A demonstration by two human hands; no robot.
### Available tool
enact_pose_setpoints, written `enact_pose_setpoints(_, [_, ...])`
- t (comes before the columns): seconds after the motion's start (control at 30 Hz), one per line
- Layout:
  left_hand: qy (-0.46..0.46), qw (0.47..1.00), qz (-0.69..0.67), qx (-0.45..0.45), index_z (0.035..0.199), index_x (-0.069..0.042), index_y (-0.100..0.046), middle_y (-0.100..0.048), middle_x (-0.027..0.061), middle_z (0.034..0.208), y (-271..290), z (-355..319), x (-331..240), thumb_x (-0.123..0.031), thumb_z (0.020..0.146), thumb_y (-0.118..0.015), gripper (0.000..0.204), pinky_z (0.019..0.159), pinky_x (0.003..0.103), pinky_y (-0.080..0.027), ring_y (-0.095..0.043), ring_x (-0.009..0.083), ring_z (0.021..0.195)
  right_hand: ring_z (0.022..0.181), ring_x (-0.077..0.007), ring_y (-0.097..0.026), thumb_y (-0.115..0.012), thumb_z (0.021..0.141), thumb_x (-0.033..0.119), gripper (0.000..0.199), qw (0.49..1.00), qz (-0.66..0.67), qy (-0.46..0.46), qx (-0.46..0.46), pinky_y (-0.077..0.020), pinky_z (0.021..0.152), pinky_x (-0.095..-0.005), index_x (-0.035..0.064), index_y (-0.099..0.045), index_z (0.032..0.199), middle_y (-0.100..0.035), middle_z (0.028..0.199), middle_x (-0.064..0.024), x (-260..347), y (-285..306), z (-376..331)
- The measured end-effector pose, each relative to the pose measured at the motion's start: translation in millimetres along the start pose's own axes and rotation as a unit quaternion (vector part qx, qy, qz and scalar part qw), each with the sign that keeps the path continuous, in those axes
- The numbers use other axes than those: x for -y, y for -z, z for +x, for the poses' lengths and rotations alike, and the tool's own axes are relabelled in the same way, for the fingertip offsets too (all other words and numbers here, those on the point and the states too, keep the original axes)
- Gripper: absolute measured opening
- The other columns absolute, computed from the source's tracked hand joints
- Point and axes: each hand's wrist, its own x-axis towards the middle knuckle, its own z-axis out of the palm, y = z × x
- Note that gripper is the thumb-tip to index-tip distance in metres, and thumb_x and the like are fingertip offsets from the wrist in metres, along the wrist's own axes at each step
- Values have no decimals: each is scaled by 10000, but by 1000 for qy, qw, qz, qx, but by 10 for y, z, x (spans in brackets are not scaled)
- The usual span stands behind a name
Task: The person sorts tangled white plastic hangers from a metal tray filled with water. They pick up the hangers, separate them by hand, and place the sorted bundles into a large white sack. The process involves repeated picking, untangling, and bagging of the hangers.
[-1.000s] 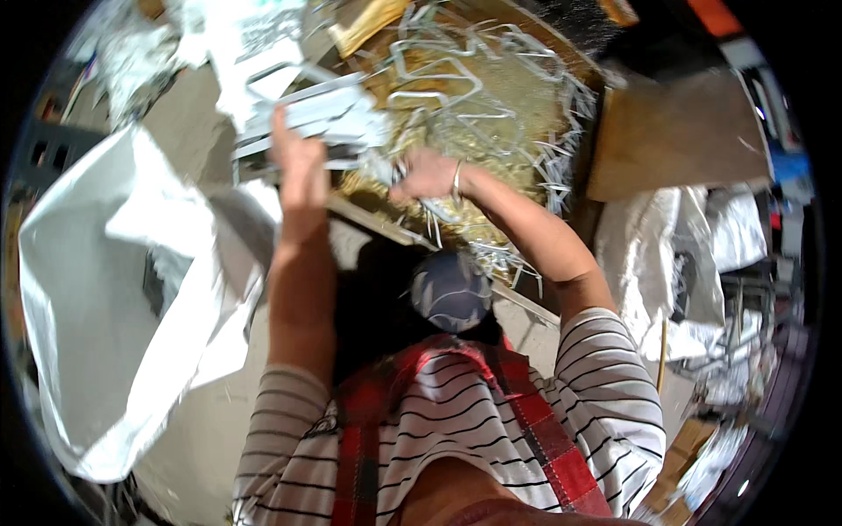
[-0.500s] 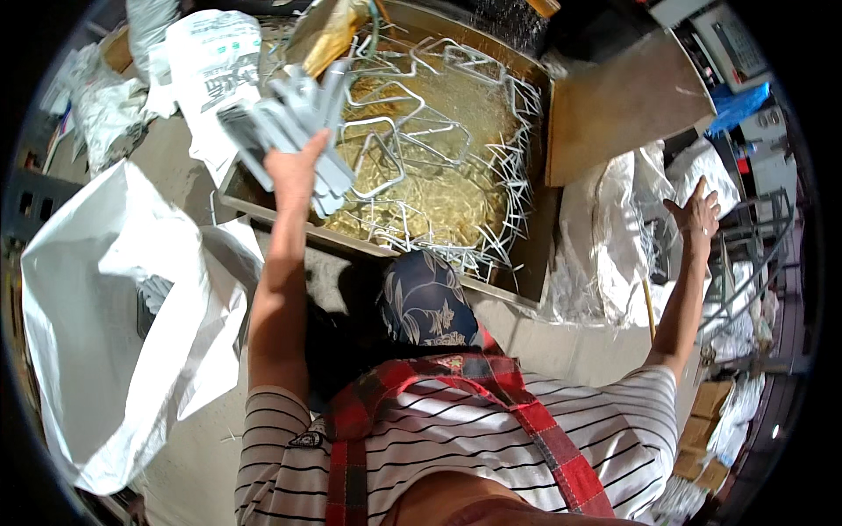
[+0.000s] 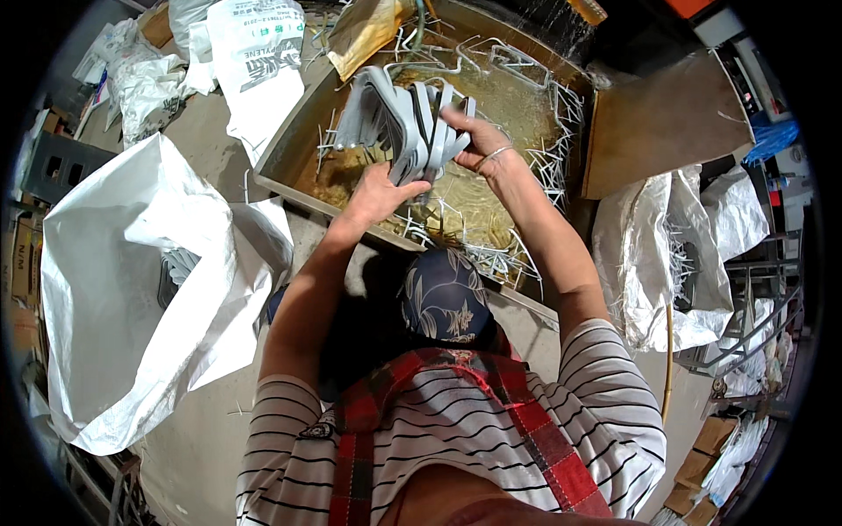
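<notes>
we hold the hanger bundle [image 3: 399, 123] over the tub [image 3: 289, 149]: left hand [image 3: 379, 195] grips below it, right hand [image 3: 478, 145] clasps its right side, bundle fanning up-left.

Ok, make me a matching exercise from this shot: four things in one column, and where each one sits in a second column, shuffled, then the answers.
Things:
1. bundle of grey hangers
2. open white sack
3. brown cardboard sheet
4. metal tray

Places:
A. on the floor to the person's left
B. at the right end of the tray
C. held between the left hand and right hand
D. in front of the person, holding yellowish liquid and loose hangers

Pairs: 1-C, 2-A, 3-B, 4-D
</notes>
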Motion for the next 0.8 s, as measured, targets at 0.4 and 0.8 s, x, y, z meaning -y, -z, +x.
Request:
enact_pose_setpoints(0.4, [42, 993, -85, 77, 997, -28, -627, -652, 80, 841, 65, 72, 36, -212, 713, -724, 352, 749, 297, -457, -587, 142, 776, 785, -236, -655, -663, 738, 29, 289, 999, -11, -18, 40, -554, 694, -355, -50, -576, 1002, -643, 922, -147, -274, 133, 193])
enact_pose_setpoints(0.8, [139, 884, -441, -76, 1039, 16, -495, -618, 128, 886, 326, 221, 183, -336, 829, -634, 433, 556, 297, -497, -590, 171, 666, 721, -158, -640, -692, 695, 1, 204, 947, -284, 126, 80, -519, 701, -276, -29, -625, 885, -665, 825, -87, -197, 64, -234])
